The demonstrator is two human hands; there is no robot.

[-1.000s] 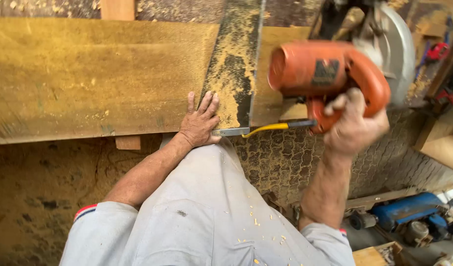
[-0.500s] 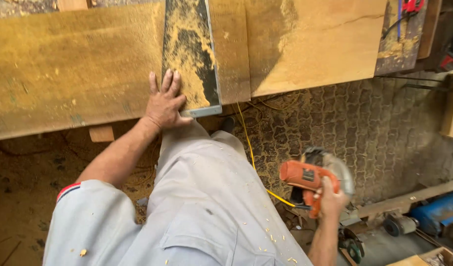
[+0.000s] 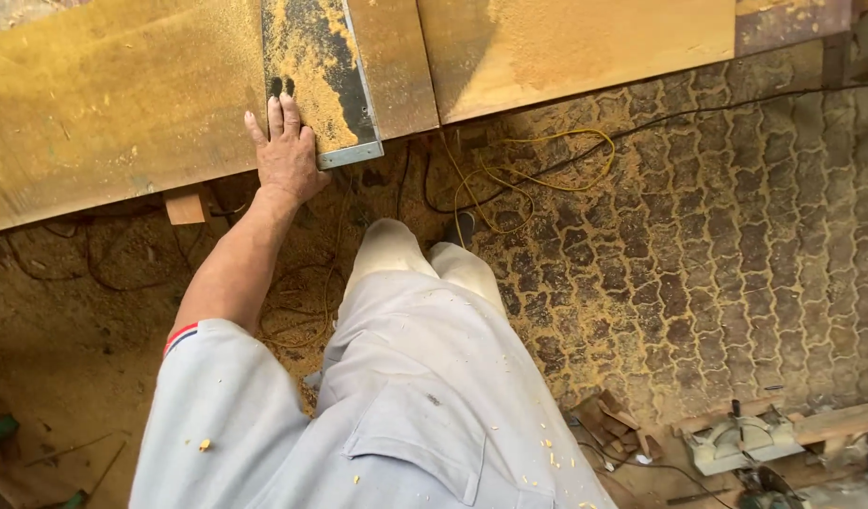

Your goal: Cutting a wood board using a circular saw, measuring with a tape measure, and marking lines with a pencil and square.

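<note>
Gone from view now with right hand: orange saw, while left hand point(image 3: 286, 155) lies open, flat, pinning dusty metal guide point(image 3: 316, 80) against plywood board point(image 3: 104, 113), probably steadying it.

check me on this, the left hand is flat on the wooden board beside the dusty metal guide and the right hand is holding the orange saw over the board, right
Not quite. The left hand is flat on the wooden board beside the dusty metal guide, but the head view shows no right hand and no orange saw over the board.
</note>
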